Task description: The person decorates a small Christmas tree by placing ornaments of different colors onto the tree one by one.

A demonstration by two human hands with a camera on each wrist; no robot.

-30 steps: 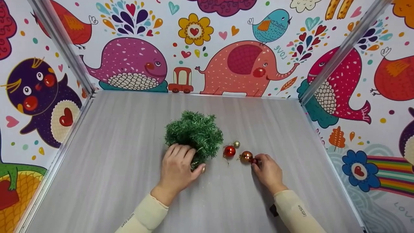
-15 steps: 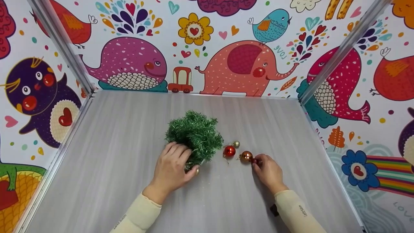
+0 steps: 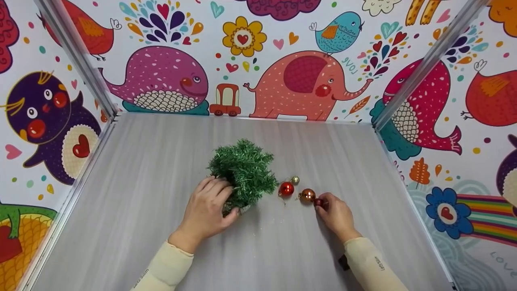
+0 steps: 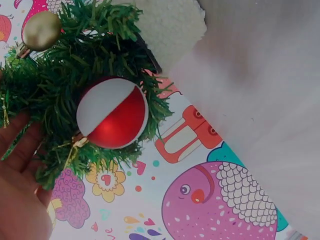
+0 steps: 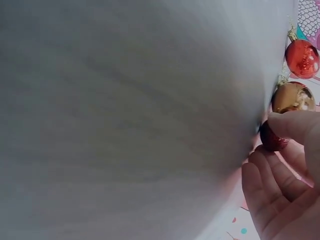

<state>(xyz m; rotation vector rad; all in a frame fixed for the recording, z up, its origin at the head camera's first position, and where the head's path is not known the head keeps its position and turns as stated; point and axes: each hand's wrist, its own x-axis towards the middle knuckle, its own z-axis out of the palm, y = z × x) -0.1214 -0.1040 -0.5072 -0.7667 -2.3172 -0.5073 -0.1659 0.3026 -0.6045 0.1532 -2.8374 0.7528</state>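
On my right wrist feed, the grey tabletop (image 5: 125,120) spreads wide and blurred. Along its visible edge I see the right hand (image 5: 285,177) pinching a small dark red ball (image 5: 272,137), fingers partly covering it. A shiny gold ball (image 5: 294,97) sits just beside; I can't tell whether the two touch. Farther up that edge lies a bright red ball (image 5: 302,59) with a gold cord (image 5: 293,34) at its top. Past the edge, I make out a patterned wall (image 5: 237,227).
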